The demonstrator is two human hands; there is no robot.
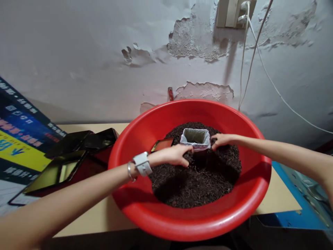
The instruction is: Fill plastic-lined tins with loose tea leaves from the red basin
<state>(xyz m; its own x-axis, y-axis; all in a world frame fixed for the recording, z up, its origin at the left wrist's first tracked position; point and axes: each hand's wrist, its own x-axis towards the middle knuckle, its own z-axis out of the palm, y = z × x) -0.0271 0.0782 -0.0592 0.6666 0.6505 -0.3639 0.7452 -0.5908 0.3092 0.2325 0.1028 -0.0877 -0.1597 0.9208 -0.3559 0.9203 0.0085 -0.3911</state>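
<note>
Left hand (174, 155) and right hand (221, 139) reach from either side into a wide red basin (135, 139) and meet at a small square pot (195, 139) set in dark soil (197, 177). The left hand lies palm down, fingers loosely extended and slightly curled, their tips at the pot's left edge and resting on the soil; the wrist bears a white band (142, 164) and a thin bangle. The right hand is likewise only partly curled, its fingertips at the pot's right side; whether either hand actually grips the pot wall or merely touches it cannot be told. The pot stands upright, sunk into the soil near the far middle of the heap, lined with a pale translucent plastic bag (205, 143) whose rim is folded outward over the top; its interior looks greyish. Just left of the pot a flat reddish-edged card (162, 144) lies tilted in the soil. The basin rests on a pale tabletop (104, 215), against a wall of peeling paint (197, 45). Dark glossy trays (78, 152) are stacked on the table left of the basin, and white cables (247, 62) hang from a wall socket above.
</note>
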